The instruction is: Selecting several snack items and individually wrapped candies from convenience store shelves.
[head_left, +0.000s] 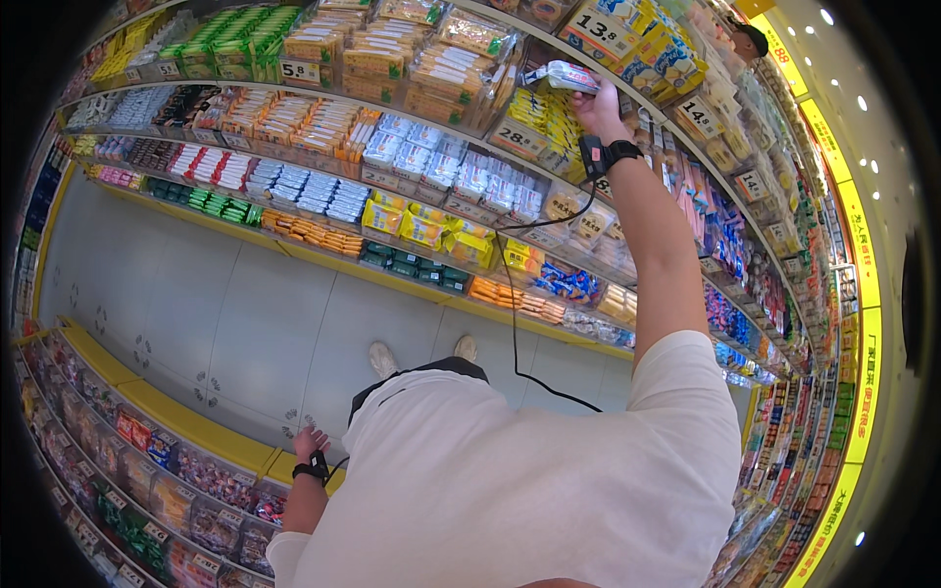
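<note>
My right hand [599, 106] is raised at the upper shelf and grips a white wrapped snack packet [572, 76] with red and blue print. Just below the packet lies a bin of yellow wrapped snacks [539, 114], behind a price tag [518, 137]. A black device is strapped to the right wrist, and a black cable hangs from it. Low at the left, my left hand [312, 439] hangs beside the body with its fingers apart and nothing in it; a similar black device is on that wrist.
Long curved shelves [412, 114] of packaged snacks run across the front. Behind me at lower left stand more snack bins [173, 496] with a yellow ledge [169, 415]. Grey floor tiles [272, 294] lie between. A person in a black cap [750, 40] is at the top right.
</note>
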Demonstrator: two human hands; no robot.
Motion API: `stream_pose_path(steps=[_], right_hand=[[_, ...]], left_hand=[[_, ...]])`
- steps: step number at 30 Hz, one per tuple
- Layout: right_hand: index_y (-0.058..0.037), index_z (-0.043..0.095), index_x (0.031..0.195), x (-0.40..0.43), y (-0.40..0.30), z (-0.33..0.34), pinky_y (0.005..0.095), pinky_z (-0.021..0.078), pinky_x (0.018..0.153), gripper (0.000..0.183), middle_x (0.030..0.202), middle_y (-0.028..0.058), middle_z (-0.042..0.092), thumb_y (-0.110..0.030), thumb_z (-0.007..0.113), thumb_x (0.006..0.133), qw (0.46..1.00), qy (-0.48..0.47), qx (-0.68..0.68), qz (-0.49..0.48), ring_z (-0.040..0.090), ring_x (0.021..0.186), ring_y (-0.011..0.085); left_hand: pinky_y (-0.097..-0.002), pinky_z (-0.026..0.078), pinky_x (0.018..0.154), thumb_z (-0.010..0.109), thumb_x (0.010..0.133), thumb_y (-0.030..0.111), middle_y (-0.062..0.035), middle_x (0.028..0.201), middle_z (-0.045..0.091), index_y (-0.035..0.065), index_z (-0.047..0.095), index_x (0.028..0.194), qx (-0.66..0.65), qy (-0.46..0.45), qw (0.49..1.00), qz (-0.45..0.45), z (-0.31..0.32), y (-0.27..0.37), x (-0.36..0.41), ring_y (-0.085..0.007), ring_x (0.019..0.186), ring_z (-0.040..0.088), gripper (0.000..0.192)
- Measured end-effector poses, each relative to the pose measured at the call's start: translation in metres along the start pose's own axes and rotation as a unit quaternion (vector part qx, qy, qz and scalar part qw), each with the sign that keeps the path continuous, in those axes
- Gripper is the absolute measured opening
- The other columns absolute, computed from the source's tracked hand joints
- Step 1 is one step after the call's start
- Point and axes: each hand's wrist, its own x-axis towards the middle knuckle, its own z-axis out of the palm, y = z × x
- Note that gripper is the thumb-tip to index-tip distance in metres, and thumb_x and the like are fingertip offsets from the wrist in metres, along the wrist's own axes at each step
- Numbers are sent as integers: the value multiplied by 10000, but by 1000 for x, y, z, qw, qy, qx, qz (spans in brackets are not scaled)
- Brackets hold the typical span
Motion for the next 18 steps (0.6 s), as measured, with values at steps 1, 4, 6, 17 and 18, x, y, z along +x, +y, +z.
stream_pose_path(steps=[1, 4, 6, 17, 18], right_hand=[[-62, 594, 957, -5, 0, 1, 275, 400, 443, 179, 738, 62, 611, -230, 555, 908, 998, -22, 55, 12, 520, 513, 173], [-67, 590, 935, -24, 3, 0, 279, 378, 440, 203, 734, 64, 608, -243, 500, 891, 992, -70, 94, 50, 488, 517, 176], [-70, 589, 920, -40, 5, -3, 263, 376, 440, 204, 725, 54, 603, -238, 489, 860, 986, -112, 106, 60, 487, 522, 163], [-56, 598, 959, -133, 16, -31, 251, 401, 467, 250, 750, 45, 612, -275, 524, 863, 977, -100, 179, 62, 511, 558, 165], [-31, 580, 986, -132, 16, -34, 273, 468, 530, 243, 820, 77, 624, -250, 548, 885, 978, -99, 180, 38, 568, 632, 193]], left_hand=[[-441, 529, 659, 534, 900, 255, -164, 1133, 573, 52, 479, 1221, -23, 19, 999, -17, -6, -13, 5, -290, 859, 617, 384], [-457, 524, 658, 531, 899, 267, -178, 1165, 565, 46, 462, 1243, 75, -19, 997, 4, -59, -57, 47, -307, 882, 615, 415], [-464, 521, 661, 530, 899, 272, -181, 1171, 562, 43, 454, 1252, 176, -50, 983, 31, -57, -62, 50, -311, 888, 613, 428], [-427, 516, 638, 523, 901, 247, -158, 1122, 569, 35, 449, 1248, 18, -4, 1000, -20, 1, 5, -2, -288, 851, 604, 413], [-427, 516, 638, 523, 901, 247, -158, 1122, 569, 35, 449, 1248, 19, -5, 1000, -18, 2, 10, 0, -288, 851, 604, 413]])
